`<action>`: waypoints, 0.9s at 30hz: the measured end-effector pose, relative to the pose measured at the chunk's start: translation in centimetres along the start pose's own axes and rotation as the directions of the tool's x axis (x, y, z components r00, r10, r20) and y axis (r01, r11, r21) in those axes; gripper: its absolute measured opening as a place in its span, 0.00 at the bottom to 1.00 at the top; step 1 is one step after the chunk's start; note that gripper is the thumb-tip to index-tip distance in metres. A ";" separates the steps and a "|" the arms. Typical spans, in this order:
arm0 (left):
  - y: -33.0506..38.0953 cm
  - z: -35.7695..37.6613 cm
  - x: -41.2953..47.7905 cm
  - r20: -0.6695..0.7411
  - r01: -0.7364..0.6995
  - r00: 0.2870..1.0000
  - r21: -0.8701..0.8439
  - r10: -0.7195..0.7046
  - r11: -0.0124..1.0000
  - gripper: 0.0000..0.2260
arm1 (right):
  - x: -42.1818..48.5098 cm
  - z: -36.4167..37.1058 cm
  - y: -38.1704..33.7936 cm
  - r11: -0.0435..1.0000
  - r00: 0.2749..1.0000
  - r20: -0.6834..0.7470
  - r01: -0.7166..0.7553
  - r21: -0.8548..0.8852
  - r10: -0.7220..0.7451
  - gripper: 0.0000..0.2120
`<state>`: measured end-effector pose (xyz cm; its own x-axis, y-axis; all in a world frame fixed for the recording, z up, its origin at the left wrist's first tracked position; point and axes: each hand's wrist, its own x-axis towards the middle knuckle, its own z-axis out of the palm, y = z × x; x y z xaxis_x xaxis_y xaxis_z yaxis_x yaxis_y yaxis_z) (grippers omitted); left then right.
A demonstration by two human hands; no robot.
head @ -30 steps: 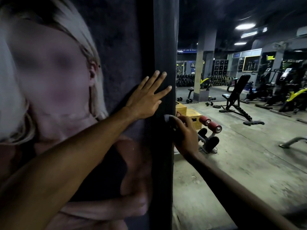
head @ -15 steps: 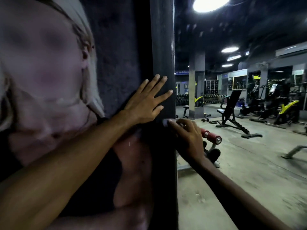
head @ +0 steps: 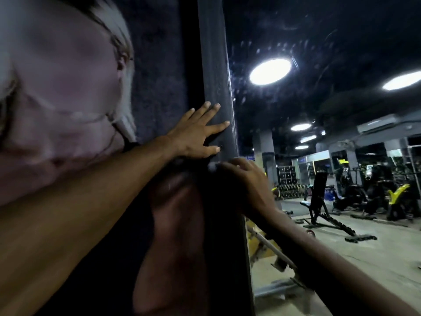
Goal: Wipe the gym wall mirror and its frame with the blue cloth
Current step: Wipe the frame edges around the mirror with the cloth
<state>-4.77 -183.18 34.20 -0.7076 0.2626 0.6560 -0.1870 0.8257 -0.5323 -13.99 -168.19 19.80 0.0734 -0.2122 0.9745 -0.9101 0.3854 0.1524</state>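
The dark vertical mirror frame [head: 216,65] runs down the middle of the view. The mirror [head: 319,106] is on its right, smeared and streaked near the top. My left hand [head: 196,135] lies flat on the frame with its fingers spread. Just below it my right hand [head: 248,183] is curled round the blue cloth [head: 212,167]. Only a small pale tip of the cloth shows, pressed against the frame's front face. The rest of the cloth is hidden inside my fingers.
A large wall poster [head: 68,110] of a person fills the wall left of the frame. The mirror reflects ceiling lights [head: 270,71], a black weight bench [head: 323,206], a pillar, dumbbell racks and yellow-black machines on a concrete floor.
The view has tilted upward, so the reflected ceiling lights now show. Both hands stay on the frame, the right one still holding the cloth just under the left.
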 end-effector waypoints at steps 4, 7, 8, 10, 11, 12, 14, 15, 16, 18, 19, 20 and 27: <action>2.1 1.5 -2.3 0.018 0.023 1.000 0.026 -0.023 0.999 0.37 | -3.8 0.9 0.1 0.930 0.948 0.178 0.298 -0.215 -0.263 0.19; 3.1 2.4 -3.7 0.020 0.029 0.999 0.072 -0.031 0.997 0.37 | -5.7 0.0 0.0 0.915 0.927 0.208 0.352 -0.197 -0.312 0.19; 3.3 2.4 -4.0 0.016 0.035 0.999 0.074 -0.036 0.997 0.36 | -5.6 -0.2 -0.1 0.941 0.950 0.165 0.292 -0.172 -0.264 0.20; 3.8 2.5 -4.4 0.007 0.046 0.999 0.071 -0.047 0.996 0.35 | -5.3 -0.5 -0.3 0.996 0.998 -0.007 0.069 -0.060 -0.070 0.19; 4.0 2.6 -4.5 0.004 0.051 0.999 0.070 -0.051 0.996 0.34 | -5.3 -0.3 -0.1 0.999 0.996 -0.077 -0.044 0.012 0.044 0.18; 4.4 2.6 -4.7 0.003 0.053 0.999 0.068 -0.053 0.996 0.34 | -5.8 0.0 0.1 0.990 0.987 -0.093 -0.122 0.071 0.128 0.16; 5.1 3.0 -5.2 0.013 0.052 0.999 0.061 -0.053 0.997 0.34 | -7.8 0.8 0.3 0.978 0.983 -0.038 -0.175 0.115 0.181 0.16; 5.3 3.1 -5.4 0.018 0.049 0.999 0.061 -0.051 0.997 0.34 | -9.1 1.2 0.4 0.978 0.984 -0.007 -0.177 0.110 0.179 0.16; 5.6 3.3 -5.8 0.024 0.049 0.998 0.063 -0.051 0.997 0.34 | -10.5 1.4 0.3 0.979 0.983 0.031 -0.181 0.090 0.178 0.16; 6.0 3.8 -6.5 0.033 0.048 0.998 0.056 -0.050 0.997 0.33 | -12.4 1.2 -0.1 0.985 0.981 0.089 -0.173 0.020 0.171 0.12; 6.2 4.1 -6.8 0.032 0.049 0.998 0.050 -0.051 0.998 0.33 | -12.7 1.0 -0.4 0.985 0.981 0.090 -0.172 -0.011 0.173 0.11; 6.3 4.3 -7.0 0.029 0.049 0.998 0.049 -0.051 0.998 0.33 | -12.5 0.8 -0.7 0.985 0.983 0.063 -0.172 -0.027 0.173 0.12; 6.9 4.5 -7.9 0.014 0.055 0.998 0.067 -0.056 0.996 0.33 | -10.4 1.7 -1.5 0.969 0.983 0.095 0.169 -0.177 -0.154 0.17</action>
<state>-3.53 -181.80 22.87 -0.7056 0.2093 0.6770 -0.2706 0.8034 -0.5304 -14.05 -168.06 9.13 0.1739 -0.3533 0.9192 -0.7975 0.4970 0.3420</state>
